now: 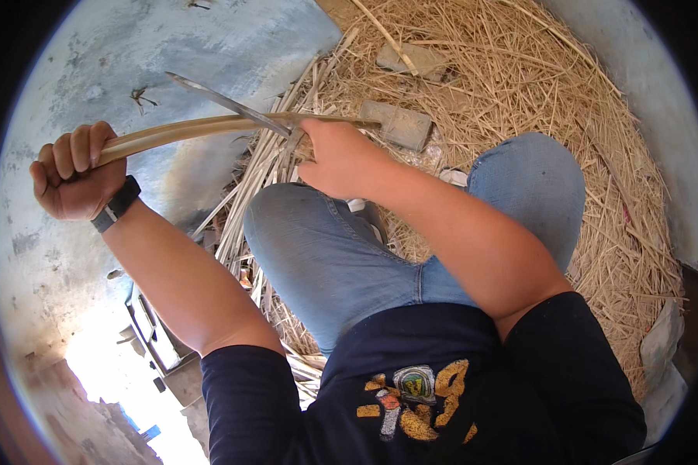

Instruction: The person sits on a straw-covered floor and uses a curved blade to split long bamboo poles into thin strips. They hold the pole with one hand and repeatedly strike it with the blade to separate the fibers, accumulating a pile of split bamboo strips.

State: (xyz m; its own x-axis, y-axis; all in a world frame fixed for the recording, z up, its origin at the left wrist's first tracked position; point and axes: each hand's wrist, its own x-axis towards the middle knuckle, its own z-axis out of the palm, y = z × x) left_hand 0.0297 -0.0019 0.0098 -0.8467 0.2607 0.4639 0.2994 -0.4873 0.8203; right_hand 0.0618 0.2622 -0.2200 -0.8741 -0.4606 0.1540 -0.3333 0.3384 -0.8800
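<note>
My left hand (81,170), with a dark band on its wrist, is closed round one end of a long, curved strip of split bamboo or wood (186,133). The strip arches to the right, over my left knee, and ends close to a brick. My right hand (337,159) is closed on a knife; its handle is mostly hidden by the fingers. The long, narrow blade (225,102) points up and to the left and crosses the strip just beside my right hand. Whether the edge bites into the strip I cannot tell.
Loose shavings (512,85) cover the floor ahead and to the right. A brick (397,125) lies just beyond the right hand, another (419,62) farther off. Long split strips (240,209) are heaped beside my left knee. A bluish wall (202,39) rises at the left.
</note>
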